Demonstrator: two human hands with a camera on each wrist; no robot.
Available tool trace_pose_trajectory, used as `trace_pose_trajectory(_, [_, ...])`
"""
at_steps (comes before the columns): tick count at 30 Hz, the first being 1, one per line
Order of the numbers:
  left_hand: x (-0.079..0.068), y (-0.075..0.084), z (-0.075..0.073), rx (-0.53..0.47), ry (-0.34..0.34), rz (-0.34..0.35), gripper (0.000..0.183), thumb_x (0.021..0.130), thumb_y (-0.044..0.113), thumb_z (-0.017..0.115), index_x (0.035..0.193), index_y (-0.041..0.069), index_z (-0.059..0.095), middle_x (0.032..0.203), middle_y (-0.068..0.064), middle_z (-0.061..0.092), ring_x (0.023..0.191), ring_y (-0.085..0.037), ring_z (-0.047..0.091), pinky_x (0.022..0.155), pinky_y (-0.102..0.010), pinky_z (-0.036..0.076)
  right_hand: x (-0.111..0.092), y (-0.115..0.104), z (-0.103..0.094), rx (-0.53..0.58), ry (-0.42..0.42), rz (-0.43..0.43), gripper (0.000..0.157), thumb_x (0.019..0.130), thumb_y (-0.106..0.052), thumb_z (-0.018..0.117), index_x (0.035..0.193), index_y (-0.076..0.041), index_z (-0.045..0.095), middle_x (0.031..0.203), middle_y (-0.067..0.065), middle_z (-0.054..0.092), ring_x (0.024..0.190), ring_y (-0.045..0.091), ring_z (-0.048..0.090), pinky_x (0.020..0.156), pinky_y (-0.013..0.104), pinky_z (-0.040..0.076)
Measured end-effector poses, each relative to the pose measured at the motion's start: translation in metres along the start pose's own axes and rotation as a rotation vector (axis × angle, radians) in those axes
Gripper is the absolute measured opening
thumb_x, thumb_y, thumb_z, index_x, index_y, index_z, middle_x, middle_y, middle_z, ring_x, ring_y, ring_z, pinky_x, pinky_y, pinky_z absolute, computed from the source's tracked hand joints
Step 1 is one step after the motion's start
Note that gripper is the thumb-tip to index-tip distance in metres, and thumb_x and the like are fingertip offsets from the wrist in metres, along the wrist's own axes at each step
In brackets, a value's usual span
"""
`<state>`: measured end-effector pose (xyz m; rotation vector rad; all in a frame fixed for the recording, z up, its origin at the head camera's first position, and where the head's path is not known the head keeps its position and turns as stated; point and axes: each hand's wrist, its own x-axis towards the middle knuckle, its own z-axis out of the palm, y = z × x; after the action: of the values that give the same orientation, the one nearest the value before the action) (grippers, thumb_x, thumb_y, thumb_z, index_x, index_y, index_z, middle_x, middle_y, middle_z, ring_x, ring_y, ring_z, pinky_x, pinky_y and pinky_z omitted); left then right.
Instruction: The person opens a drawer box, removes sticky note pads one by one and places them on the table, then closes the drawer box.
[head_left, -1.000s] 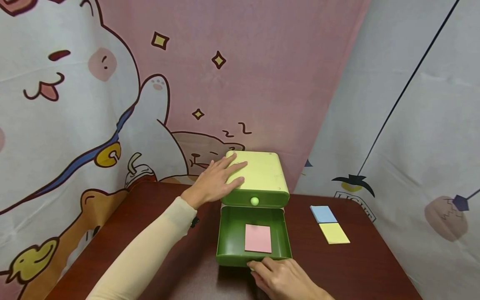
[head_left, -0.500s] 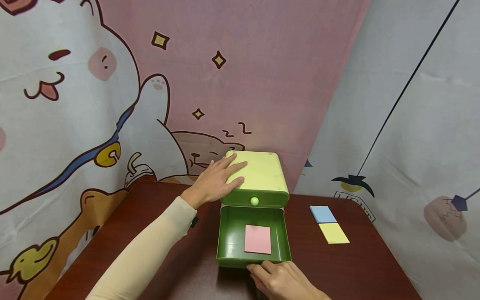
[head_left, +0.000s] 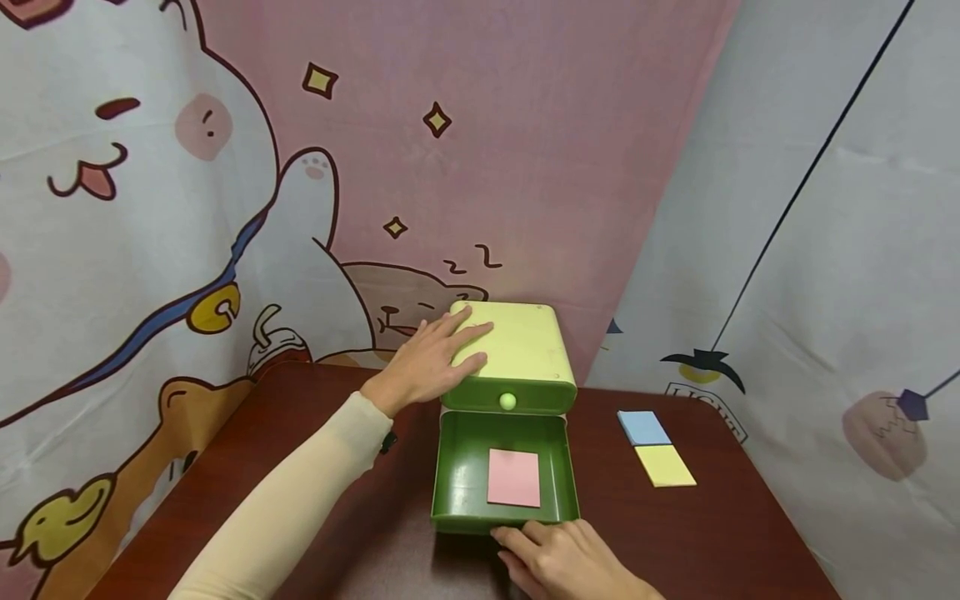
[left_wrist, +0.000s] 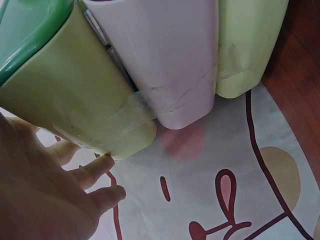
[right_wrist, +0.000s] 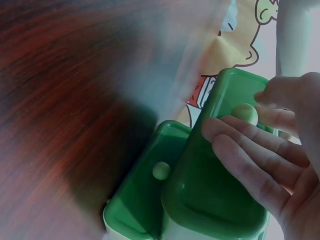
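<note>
A stacked drawer box (head_left: 517, 340) with a pale yellow top stands at the table's back. My left hand (head_left: 423, 367) rests flat on that top, fingers spread; the left wrist view shows the hand (left_wrist: 55, 185) along the box's edge. Below the upper drawer, a green drawer (head_left: 459, 467) is pulled out, with a pink sticky note pad (head_left: 513, 477) inside. My right hand (head_left: 562, 554) is at its front. In the right wrist view, thumb and fingers (right_wrist: 250, 170) are around the round light-green knob (right_wrist: 245, 115), other fingertips touching the drawer front.
Blue (head_left: 643, 427) and yellow (head_left: 665, 465) sticky note pads lie on the dark red table (head_left: 720, 533) to the right. A lower drawer front (right_wrist: 137, 200) sits shut beneath the pulled-out one. A printed cloth (head_left: 562, 150) hangs behind.
My right fingers have slipped slightly lower along the drawer front. The left hand, the pulled-out drawer and the pads stay as they were; the head view shifts a touch.
</note>
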<state>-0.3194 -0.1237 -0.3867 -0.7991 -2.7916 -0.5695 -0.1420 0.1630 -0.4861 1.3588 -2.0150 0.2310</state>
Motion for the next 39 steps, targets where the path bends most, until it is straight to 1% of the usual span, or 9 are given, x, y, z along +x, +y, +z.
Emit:
trace_pose_trajectory(2, [0.0, 0.0, 0.0, -0.002, -0.003, -0.002, 0.072, 0.119, 0.073, 0.038, 0.184, 0.043, 0.037, 0.198, -0.005, 0.02, 0.181, -0.045, 0.028, 0.146, -0.076, 0.017, 0.001, 0.0, -0.002, 0.006, -0.013, 0.008, 0.035, 0.123, -0.037, 0.054, 0.115, -0.023, 0.085, 0.076, -0.015, 0.072, 0.055, -0.003, 0.057, 0.05, 0.006, 0.035])
trace_pose_trajectory(5, [0.0, 0.0, 0.001, -0.005, -0.003, -0.002, 0.071, 0.119, 0.073, 0.038, 0.183, 0.043, 0.037, 0.198, -0.005, 0.02, 0.181, -0.045, 0.028, 0.146, -0.075, 0.017, 0.002, 0.0, -0.006, 0.024, -0.037, 0.027, 0.013, 0.114, -0.034, 0.076, 0.118, -0.025, 0.085, 0.075, -0.016, 0.072, 0.055, -0.005, 0.055, 0.051, 0.005, 0.033])
trace_pose_trajectory(7, [0.001, 0.0, 0.001, -0.006, -0.001, -0.002, 0.071, 0.119, 0.073, 0.039, 0.183, 0.043, 0.038, 0.198, -0.005, 0.019, 0.181, -0.045, 0.027, 0.146, -0.075, 0.016, 0.004, 0.0, -0.008, 0.037, -0.048, 0.039, 0.017, 0.104, -0.03, 0.091, 0.118, -0.025, 0.084, 0.077, -0.017, 0.073, 0.054, -0.006, 0.054, 0.052, 0.003, 0.032])
trace_pose_trajectory(10, [0.001, 0.0, 0.001, -0.005, 0.001, -0.001, 0.071, 0.119, 0.072, 0.039, 0.183, 0.043, 0.038, 0.198, -0.005, 0.019, 0.182, -0.045, 0.027, 0.146, -0.076, 0.016, 0.007, 0.0, -0.012, 0.064, -0.055, 0.055, 0.03, 0.093, -0.026, 0.101, 0.118, -0.026, 0.084, 0.079, -0.017, 0.076, 0.054, -0.007, 0.053, 0.054, 0.002, 0.031])
trace_pose_trajectory(16, [0.001, 0.001, 0.0, -0.005, -0.002, -0.003, 0.071, 0.119, 0.072, 0.038, 0.184, 0.043, 0.037, 0.198, -0.005, 0.02, 0.182, -0.044, 0.027, 0.146, -0.075, 0.016, 0.014, 0.002, -0.019, 0.122, -0.044, 0.073, 0.01, 0.108, -0.028, 0.085, 0.118, -0.024, 0.085, 0.085, -0.017, 0.08, 0.054, -0.009, 0.052, 0.056, 0.0, 0.03])
trace_pose_trajectory(18, [0.001, 0.001, 0.0, -0.007, 0.001, -0.003, 0.07, 0.119, 0.072, 0.039, 0.183, 0.042, 0.038, 0.198, -0.005, 0.02, 0.181, -0.045, 0.027, 0.146, -0.075, 0.016, 0.017, 0.002, -0.021, 0.142, -0.045, 0.081, 0.008, 0.11, -0.027, 0.083, 0.117, -0.023, 0.085, 0.087, -0.017, 0.081, 0.055, -0.009, 0.053, 0.057, 0.0, 0.031])
trace_pose_trajectory(22, [0.0, 0.0, 0.0, -0.005, 0.005, -0.002, 0.07, 0.119, 0.071, 0.039, 0.183, 0.042, 0.038, 0.198, -0.006, 0.02, 0.181, -0.045, 0.027, 0.146, -0.076, 0.017, 0.023, 0.004, -0.026, 0.163, -0.049, 0.087, 0.02, 0.097, -0.02, 0.096, 0.114, -0.024, 0.085, 0.09, -0.018, 0.081, 0.059, -0.01, 0.057, 0.058, 0.0, 0.034])
trace_pose_trajectory(32, [-0.003, -0.002, 0.003, -0.011, 0.012, -0.003, 0.07, 0.119, 0.072, 0.038, 0.183, 0.042, 0.039, 0.198, -0.006, 0.02, 0.181, -0.045, 0.028, 0.145, -0.077, 0.018, 0.037, 0.018, -0.035, 0.204, -0.006, 0.072, 0.015, 0.099, -0.015, 0.092, 0.11, -0.023, 0.085, 0.086, -0.018, 0.076, 0.059, -0.015, 0.052, 0.061, -0.003, 0.031])
trace_pose_trajectory(39, [-0.002, 0.001, 0.001, -0.008, 0.015, 0.002, 0.07, 0.119, 0.071, 0.04, 0.183, 0.042, 0.039, 0.198, -0.006, 0.02, 0.181, -0.045, 0.029, 0.146, -0.076, 0.017, 0.05, 0.032, -0.043, 0.223, 0.001, 0.103, 0.033, 0.085, -0.005, 0.099, 0.108, -0.024, 0.085, 0.094, -0.016, 0.084, 0.064, -0.011, 0.066, 0.062, -0.001, 0.04])
